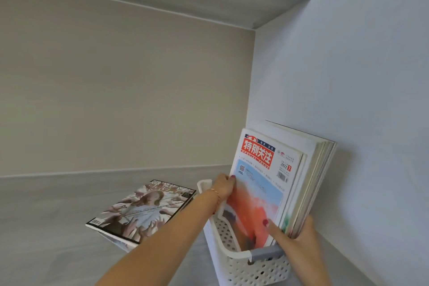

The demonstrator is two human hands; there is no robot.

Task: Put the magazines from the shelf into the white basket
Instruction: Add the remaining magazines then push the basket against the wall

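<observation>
Lighting: soft, even, moderately bright; source not visible. Shadows: faint, one beneath the upper shelf (232, 2), one to the right of the upright magazines (290, 169) on the side wall (359, 76). Glare: none; slight sheen on the lying magazine (141, 211). Focus: generally soft, compression smear on the front cover's small print. Distortion: wide-angle, straight edges bow and the frame is tilted. Colour: cool grey-blue cast on the side wall.

Both forearms are bare, with no sleeves showing. The left hand (224, 187) has a thin, rose-gold-coloured metal bangle (215, 193) at its wrist. The fingernails on the left hand and the right hand (293, 238) are painted dark red.
</observation>
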